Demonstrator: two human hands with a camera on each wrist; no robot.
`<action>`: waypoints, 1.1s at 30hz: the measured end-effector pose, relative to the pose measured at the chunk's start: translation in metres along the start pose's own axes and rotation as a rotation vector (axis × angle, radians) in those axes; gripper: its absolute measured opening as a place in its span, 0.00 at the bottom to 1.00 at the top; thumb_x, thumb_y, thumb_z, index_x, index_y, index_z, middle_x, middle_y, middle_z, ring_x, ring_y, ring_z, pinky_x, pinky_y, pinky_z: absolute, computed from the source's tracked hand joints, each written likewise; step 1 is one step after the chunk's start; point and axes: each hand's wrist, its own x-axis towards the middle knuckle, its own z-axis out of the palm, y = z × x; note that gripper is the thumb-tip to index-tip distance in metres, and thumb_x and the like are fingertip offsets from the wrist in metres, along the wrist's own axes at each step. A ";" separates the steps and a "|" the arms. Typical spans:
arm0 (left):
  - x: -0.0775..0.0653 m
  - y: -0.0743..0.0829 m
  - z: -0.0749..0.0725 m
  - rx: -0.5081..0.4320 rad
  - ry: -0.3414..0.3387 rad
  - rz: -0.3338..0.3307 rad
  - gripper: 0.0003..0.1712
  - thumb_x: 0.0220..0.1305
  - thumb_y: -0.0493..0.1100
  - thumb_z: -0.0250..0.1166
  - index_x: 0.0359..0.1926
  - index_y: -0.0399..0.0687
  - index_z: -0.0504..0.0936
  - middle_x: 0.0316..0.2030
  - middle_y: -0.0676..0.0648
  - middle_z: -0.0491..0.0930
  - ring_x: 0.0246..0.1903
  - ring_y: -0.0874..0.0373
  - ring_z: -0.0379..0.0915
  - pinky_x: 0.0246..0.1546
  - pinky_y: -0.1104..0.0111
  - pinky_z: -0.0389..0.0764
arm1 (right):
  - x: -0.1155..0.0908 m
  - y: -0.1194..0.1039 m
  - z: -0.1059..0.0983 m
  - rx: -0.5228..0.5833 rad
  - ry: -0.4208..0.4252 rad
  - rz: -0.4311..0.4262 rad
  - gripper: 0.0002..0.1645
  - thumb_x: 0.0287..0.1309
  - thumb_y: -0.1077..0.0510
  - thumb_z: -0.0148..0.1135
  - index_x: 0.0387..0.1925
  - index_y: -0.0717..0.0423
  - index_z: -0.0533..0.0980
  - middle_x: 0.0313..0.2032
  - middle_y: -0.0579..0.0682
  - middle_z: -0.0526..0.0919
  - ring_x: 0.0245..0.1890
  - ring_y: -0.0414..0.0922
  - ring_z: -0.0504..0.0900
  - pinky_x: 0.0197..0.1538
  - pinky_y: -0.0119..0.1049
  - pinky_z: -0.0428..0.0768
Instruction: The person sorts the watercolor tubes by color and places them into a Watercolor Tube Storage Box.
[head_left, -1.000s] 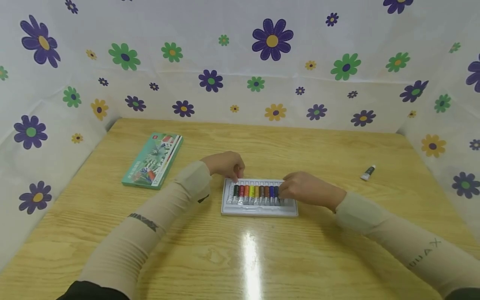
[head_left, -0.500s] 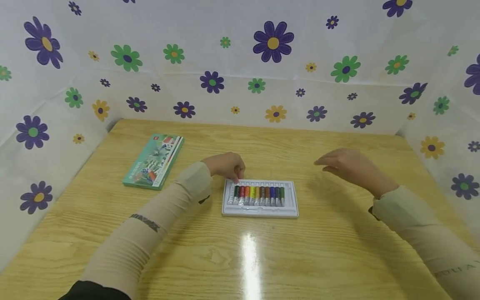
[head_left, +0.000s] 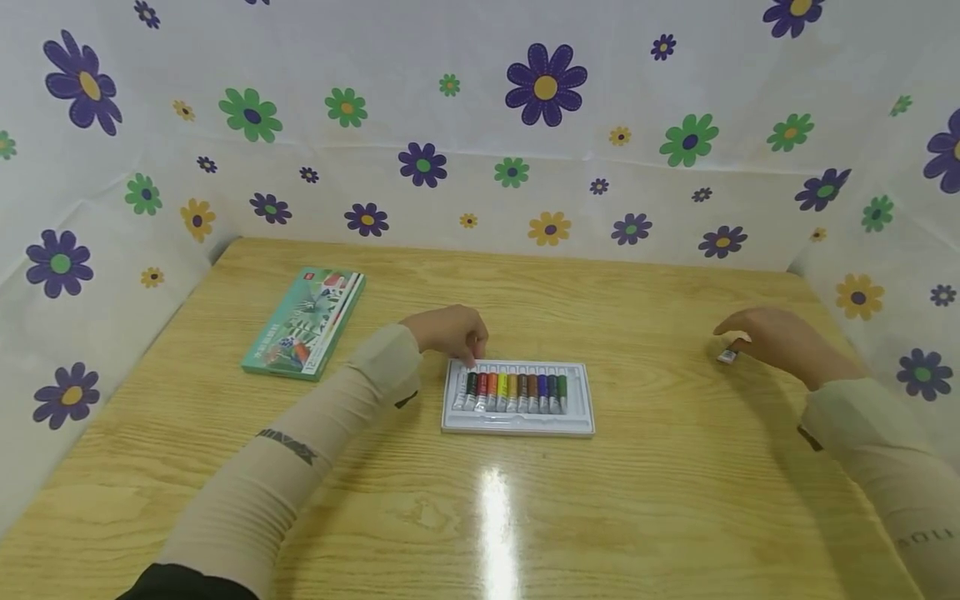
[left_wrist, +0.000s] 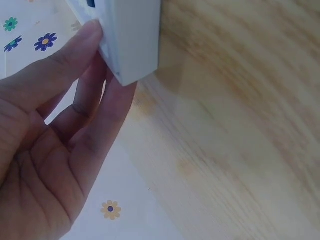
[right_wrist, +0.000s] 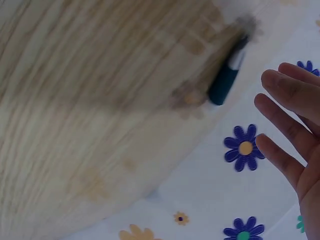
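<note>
A white plastic tray [head_left: 517,432] holds a row of small paint tubes [head_left: 522,393] in many colours, with a gap at the row's right end. My left hand [head_left: 450,329] pinches the tray's far left edge; the left wrist view has the thumb [left_wrist: 75,52] on the inner side and fingers behind the white wall. Far to the right, my right hand [head_left: 776,342] hovers over a single paint tube [head_left: 727,356], partly covering it. In the right wrist view that tube [right_wrist: 225,82] lies on the wood, apart from the extended, slightly bent fingers [right_wrist: 282,120].
A green paint box [head_left: 303,323] with a printed picture lies at the left of the wooden table [head_left: 420,508]. White flower-printed cloth [head_left: 480,125] closes off the back and both sides of the table.
My right hand has left the tray's right end and swung right to the lone paint tube. A green tube now shows where it was. My left hand keeps its grip on the tray.
</note>
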 end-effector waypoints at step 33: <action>0.002 -0.001 0.001 -0.029 -0.011 -0.029 0.05 0.53 0.34 0.68 0.25 0.45 0.80 0.25 0.51 0.77 0.26 0.62 0.68 0.26 0.76 0.71 | 0.016 -0.014 0.007 0.025 0.109 -0.087 0.09 0.46 0.66 0.68 0.32 0.55 0.82 0.34 0.50 0.86 0.34 0.49 0.84 0.38 0.45 0.82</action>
